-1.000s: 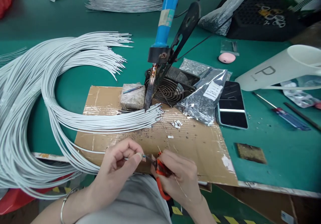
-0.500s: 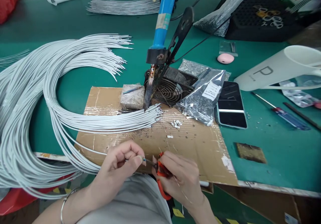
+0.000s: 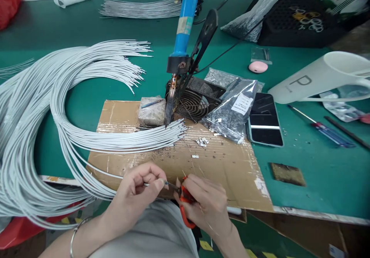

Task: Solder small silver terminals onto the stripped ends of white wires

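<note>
My left hand pinches a white cable close to its end, between thumb and fingers. Small dark and bluish tips show just past the thumb. In my right hand are orange-handled scissors, their blades pointing left to the cable end at my left fingertips. A thin strand of wire also runs along the right hand. Whether the blades touch the cable I cannot tell. Beyond both hands, a bundle of white cables lies across the cardboard sheet, tips to the right.
A blue soldering iron in a stand points down over a small fan and a grey block. To the right are a bag of small parts, a phone, a screwdriver and a white mug.
Both hands keep nearly the same pose, with the scissors still at the cable end. The view has shifted slightly, moving the items on the right a little left in the picture.
</note>
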`<state>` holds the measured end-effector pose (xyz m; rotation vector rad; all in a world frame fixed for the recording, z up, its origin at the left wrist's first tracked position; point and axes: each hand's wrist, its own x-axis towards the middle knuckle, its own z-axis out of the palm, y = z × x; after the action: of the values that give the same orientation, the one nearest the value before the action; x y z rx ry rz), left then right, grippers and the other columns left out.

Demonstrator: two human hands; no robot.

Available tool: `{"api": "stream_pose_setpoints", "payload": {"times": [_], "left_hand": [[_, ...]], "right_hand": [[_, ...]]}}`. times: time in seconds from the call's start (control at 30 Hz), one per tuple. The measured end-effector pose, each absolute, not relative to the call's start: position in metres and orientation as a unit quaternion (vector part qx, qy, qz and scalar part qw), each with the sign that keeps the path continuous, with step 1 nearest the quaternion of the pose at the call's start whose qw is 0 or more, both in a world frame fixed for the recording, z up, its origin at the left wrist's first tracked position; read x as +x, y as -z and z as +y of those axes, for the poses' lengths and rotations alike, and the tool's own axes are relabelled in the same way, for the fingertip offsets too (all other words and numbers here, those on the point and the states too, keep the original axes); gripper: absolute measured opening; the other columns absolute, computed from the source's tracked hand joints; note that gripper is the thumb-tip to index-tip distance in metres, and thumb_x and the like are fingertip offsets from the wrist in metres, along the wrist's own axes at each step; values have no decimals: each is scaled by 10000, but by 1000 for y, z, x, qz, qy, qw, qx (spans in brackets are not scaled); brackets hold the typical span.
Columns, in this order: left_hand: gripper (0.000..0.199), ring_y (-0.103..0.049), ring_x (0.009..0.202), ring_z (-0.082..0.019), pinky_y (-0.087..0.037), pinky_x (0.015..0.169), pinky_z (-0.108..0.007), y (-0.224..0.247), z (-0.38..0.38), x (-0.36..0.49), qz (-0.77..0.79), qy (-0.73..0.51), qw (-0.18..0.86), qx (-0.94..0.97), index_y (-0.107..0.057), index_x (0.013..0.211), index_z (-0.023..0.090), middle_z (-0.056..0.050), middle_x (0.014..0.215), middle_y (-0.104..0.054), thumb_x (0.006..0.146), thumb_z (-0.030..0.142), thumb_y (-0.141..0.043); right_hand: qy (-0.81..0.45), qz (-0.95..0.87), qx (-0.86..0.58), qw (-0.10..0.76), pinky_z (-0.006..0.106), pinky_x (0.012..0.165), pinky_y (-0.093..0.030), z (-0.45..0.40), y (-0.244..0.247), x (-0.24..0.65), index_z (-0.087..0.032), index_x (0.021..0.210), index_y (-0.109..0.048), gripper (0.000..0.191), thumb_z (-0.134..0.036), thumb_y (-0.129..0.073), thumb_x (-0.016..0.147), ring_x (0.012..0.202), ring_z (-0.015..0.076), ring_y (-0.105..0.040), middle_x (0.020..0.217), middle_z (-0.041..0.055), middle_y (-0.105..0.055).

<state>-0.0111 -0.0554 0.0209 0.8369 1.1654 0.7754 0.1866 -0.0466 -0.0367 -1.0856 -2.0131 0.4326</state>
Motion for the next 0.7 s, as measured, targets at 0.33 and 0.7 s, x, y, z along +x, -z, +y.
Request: {"api": "stream_pose_setpoints", "payload": {"times": [0.33, 0.7], "left_hand": [[298, -297, 585, -127, -221, 541, -265, -20, -60, -3, 577, -385, 620, 366, -700, 839, 173, 44, 616, -411, 968, 441, -693], [346, -291, 605, -124, -208, 537, -266, -18, -55, -5, 543, -412, 639, 358, -670, 892, 172, 42, 666, -421, 984, 505, -686]], "right_hand": [[-201, -634, -532, 524, 233, 391, -302, -50, 33, 171, -238, 611, -373, 413, -63, -482, 969, 372, 90, -351, 464, -73, -356], [-296, -719, -483, 402, 217, 457, -276, -49, 29, 184, -212, 621, -352, 369, -68, -616, 835, 501, 72, -350, 592, -66, -361]]}}
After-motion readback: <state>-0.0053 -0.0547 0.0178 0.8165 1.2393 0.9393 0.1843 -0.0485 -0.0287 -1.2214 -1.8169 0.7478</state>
